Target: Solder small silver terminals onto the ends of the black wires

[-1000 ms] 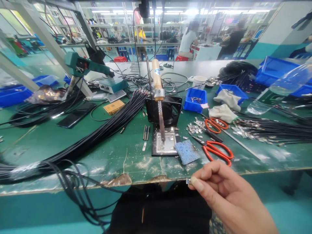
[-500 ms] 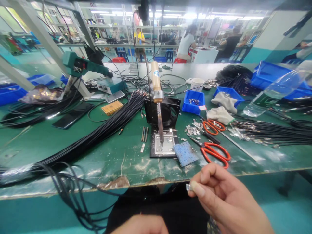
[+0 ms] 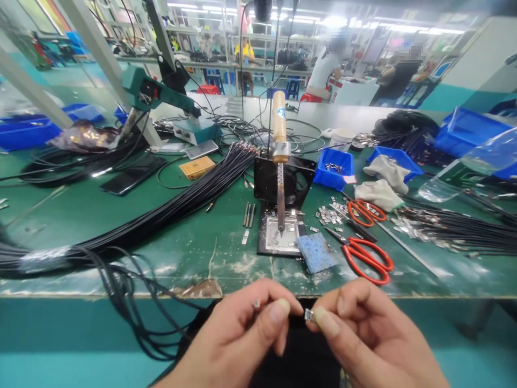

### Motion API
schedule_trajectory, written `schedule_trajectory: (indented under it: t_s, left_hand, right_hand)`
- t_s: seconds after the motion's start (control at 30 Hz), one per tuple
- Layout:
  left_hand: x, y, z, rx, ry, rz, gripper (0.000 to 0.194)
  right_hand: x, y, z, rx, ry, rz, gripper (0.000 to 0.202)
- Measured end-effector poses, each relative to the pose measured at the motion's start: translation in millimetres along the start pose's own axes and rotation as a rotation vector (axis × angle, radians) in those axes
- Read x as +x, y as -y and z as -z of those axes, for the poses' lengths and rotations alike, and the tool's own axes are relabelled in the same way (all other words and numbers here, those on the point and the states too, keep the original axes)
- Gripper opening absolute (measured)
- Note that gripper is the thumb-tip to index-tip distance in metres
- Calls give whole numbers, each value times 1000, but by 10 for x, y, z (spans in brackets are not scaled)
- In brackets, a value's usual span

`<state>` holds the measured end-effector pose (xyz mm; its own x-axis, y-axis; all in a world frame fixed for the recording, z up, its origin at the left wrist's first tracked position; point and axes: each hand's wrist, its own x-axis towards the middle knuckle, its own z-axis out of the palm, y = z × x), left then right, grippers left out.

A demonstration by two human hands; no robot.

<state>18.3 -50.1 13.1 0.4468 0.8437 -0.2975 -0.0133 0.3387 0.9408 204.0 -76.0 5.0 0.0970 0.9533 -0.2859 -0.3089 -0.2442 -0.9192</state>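
Observation:
My right hand [image 3: 363, 328] pinches a small metal connector [image 3: 309, 315] between thumb and forefinger, just beyond the table's front edge. Close on its left is my left hand [image 3: 250, 328], thumb and fingers bent together around something small; only a reddish and green tip [image 3: 257, 304] shows between them. The fingertips of the two hands are near each other but apart. Above them on the table lie a blue sponge [image 3: 317, 252] and a metal tray [image 3: 283, 237], with a wooden-handled soldering iron [image 3: 279, 126] pointing down at the tray.
A black fan [image 3: 264, 180] stands behind the tray. Right of the sponge lie red-handled scissors [image 3: 367, 258] and loose metal pieces [image 3: 329, 214]. A thick black cable bundle [image 3: 161, 218] crosses the left side. Blue bins [image 3: 333, 167] and a plastic bottle [image 3: 448, 175] stand farther right.
My left hand has come up from the bottom edge to beside my right hand, which still pinches the connector. The camera view has shifted, moving the table's contents rightward.

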Motion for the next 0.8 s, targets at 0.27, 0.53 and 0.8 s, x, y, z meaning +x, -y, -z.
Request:
schedule_trajectory:
  t_s: [0.27, 0.53, 0.8]
  left_hand:
    - [23, -19, -42, 209, -36, -96, 35]
    - [46, -46, -79, 179, -12, -9, 26]
    - [88, -7, -76, 297, -35, -14, 28]
  right_hand:
    - [81, -140, 122, -123, 132, 137, 23]
    - [92, -127, 101, -215, 148, 183, 22]
    - [93, -140, 99, -275, 124, 225, 20]
